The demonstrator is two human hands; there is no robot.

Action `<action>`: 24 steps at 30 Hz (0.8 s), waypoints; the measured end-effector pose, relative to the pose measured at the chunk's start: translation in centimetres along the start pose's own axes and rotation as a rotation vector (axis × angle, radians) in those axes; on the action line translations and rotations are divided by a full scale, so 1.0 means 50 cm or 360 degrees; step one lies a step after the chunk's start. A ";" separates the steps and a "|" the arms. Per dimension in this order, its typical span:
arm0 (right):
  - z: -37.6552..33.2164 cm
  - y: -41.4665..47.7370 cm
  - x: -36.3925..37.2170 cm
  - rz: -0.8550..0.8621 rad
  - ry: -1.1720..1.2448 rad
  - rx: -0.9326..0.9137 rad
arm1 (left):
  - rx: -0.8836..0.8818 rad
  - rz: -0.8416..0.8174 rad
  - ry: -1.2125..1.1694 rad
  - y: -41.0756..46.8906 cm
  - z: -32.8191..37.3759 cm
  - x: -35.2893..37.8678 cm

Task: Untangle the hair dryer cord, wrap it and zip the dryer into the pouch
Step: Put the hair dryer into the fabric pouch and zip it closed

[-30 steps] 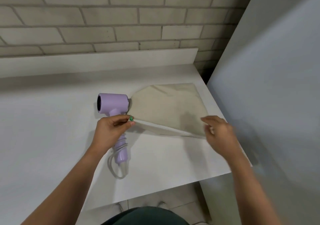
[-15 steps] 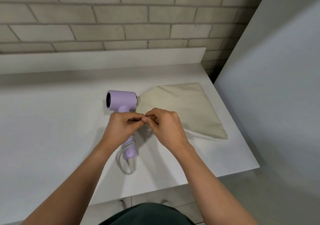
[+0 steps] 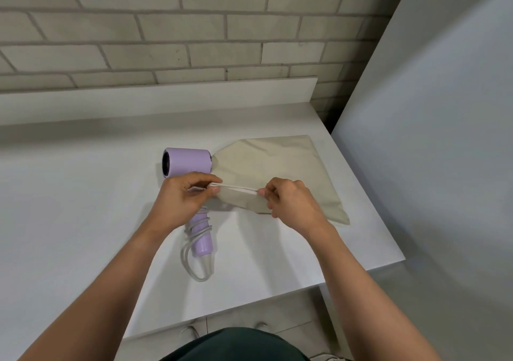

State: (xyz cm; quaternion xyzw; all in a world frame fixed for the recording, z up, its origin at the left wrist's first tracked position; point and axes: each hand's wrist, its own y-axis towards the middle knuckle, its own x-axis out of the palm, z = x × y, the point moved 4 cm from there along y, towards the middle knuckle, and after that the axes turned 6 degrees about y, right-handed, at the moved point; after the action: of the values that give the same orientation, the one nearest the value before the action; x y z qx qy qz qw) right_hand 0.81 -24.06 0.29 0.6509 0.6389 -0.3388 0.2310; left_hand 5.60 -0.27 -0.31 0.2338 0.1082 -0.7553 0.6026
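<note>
A white worktop (image 3: 83, 208) meets a pale brick wall (image 3: 194, 27); left hand (image 3: 180, 202) and right hand (image 3: 291, 205) each pinch the beige pouch (image 3: 277, 163) edge.

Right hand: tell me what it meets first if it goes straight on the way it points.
Pointing left along the pouch edge it pinches, the right hand would probably meet the left hand first.
</note>
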 end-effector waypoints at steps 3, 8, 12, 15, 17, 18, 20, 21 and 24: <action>0.038 -0.006 -0.017 0.0080 0.0014 0.0042 | 0.0113 -0.0082 0.0271 0.010 -0.001 0.004; 0.070 -0.028 -0.030 0.0176 0.0251 0.0098 | 0.0147 -0.0156 0.0408 0.020 0.008 0.028; 0.089 -0.042 -0.039 0.0252 0.0319 0.0121 | 0.0153 -0.0135 0.0440 0.027 0.006 0.032; 0.110 -0.052 -0.050 0.0314 0.0343 0.0163 | 0.0116 -0.0043 0.0416 0.031 0.000 0.021; 0.126 -0.059 -0.059 0.0352 0.0349 0.0193 | 0.0102 0.0000 0.0409 0.031 0.000 0.018; 0.132 -0.062 -0.064 0.0374 0.0348 0.0197 | 0.0092 0.0023 0.0404 0.031 -0.001 0.017; 0.146 -0.070 -0.077 0.0424 0.0337 0.0187 | 0.0070 0.0065 0.0388 0.031 -0.001 0.016; 0.154 -0.074 -0.084 0.0449 0.0330 0.0187 | 0.0059 0.0080 0.0384 0.030 -0.001 0.016; 0.191 -0.091 -0.107 0.0548 0.0338 0.0216 | 0.0033 0.0103 0.0377 0.029 -0.002 0.016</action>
State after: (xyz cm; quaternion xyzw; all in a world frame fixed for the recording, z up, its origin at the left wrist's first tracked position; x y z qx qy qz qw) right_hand -4.82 -34.35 -1.51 0.7966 0.5147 -0.2662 0.1726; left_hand 6.89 -1.27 -0.58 0.3311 0.1632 -0.7036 0.6072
